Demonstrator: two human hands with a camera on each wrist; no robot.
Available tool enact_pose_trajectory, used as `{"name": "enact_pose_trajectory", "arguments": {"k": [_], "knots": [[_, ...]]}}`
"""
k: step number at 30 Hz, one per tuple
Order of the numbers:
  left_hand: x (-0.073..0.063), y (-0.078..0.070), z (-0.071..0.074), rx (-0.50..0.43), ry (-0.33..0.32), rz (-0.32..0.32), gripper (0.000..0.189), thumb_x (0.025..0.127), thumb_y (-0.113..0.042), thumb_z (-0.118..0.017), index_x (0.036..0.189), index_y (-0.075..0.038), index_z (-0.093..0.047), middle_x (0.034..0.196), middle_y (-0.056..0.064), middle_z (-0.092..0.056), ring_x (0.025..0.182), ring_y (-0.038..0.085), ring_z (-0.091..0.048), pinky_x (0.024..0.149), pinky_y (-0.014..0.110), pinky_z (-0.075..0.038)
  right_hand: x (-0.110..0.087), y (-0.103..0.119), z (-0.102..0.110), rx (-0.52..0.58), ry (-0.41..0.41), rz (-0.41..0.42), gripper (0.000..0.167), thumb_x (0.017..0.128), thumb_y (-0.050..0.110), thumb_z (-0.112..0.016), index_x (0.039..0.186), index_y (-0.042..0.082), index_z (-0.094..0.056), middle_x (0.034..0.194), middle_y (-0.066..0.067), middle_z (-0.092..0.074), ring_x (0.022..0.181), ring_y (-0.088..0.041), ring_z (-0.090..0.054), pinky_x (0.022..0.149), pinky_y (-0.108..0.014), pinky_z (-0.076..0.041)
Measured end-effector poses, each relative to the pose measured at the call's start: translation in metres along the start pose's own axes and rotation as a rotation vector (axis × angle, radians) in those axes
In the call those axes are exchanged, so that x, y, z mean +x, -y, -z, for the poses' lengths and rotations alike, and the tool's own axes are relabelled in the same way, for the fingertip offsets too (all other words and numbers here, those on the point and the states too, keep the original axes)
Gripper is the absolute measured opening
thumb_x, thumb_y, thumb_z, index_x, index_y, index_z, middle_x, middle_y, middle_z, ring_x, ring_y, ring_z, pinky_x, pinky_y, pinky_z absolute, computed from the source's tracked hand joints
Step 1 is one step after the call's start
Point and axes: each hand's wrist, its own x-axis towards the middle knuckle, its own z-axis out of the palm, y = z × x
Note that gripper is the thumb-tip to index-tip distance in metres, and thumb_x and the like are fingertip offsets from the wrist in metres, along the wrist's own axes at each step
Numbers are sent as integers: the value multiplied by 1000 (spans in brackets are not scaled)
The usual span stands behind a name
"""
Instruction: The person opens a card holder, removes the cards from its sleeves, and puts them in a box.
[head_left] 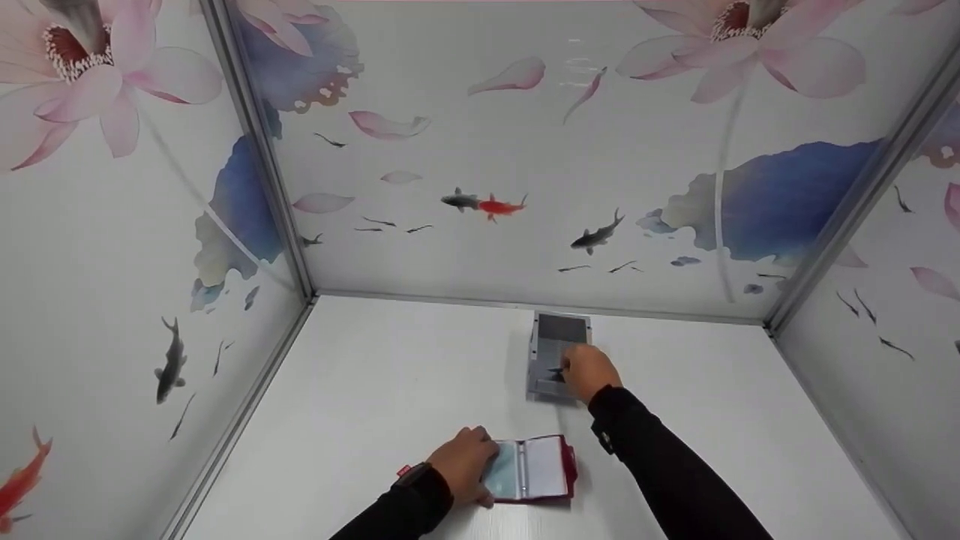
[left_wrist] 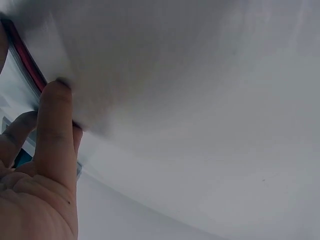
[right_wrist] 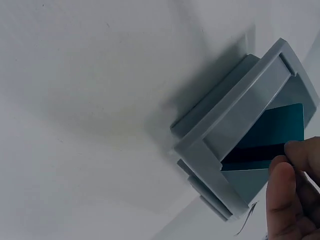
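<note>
My right hand (head_left: 592,369) is at the grey plastic box (head_left: 535,367) near the back wall. In the right wrist view its thumb and fingers pinch a teal card (right_wrist: 275,125) with a dark stripe, and the card's far end lies inside the box's frame. Nearer to me, my left hand (head_left: 463,463) grips the left side of a small red card holder (head_left: 546,466), which lies open with clear sleeves and a centre binding. Its thumb is at the lower edge, the other fingers at the upper left. The left wrist view shows fingertips along the holder's red edge.
A white table (head_left: 375,360) carries both things. Printed white panels stand on the left, at the back and on the right, joined by grey metal corner posts (head_left: 259,150). The box stands close to the back panel (head_left: 450,262).
</note>
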Motion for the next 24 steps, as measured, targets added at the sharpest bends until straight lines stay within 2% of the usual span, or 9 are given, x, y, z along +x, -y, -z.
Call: {"name": "enact_pose_trajectory", "arguments": {"k": [4,9,17,24], "knots": [[-2,-1,3,-7,2,4,79,73,-39,-109,140,-13,-77,133,3,-70,115,18,-63,100,33,-60,0,-1,-2,-27,28,18,15,99,-7,-73,89,0,-82,87,-13,-81,79,-28,-74,78,-51,-63],[-1,0,1,11,-4,-5,81,74,-41,-109,142,-12,-76,134,3,-69,117,18,-62,102,32,-60,-1,-5,-8,-102,32,85,17,96,-10,-71,92,-1,-84,89,-15,-83,81,-32,-78,78,-50,-65],[0,-1,4,12,13,12,81,75,-42,-108,144,-14,-75,135,2,-69,119,17,-62,104,31,-59,1,-7,-13,-175,3,132,23,96,-11,-70,78,3,-78,78,-14,-79,70,-26,-71,72,-46,-62],[-1,-3,6,17,37,32,80,76,-41,-108,144,-14,-74,136,1,-68,116,15,-60,102,31,-59,3,-4,-12,-209,-4,134,25,99,-10,-70,77,2,-76,77,-16,-79,70,-32,-74,71,-47,-63]]}}
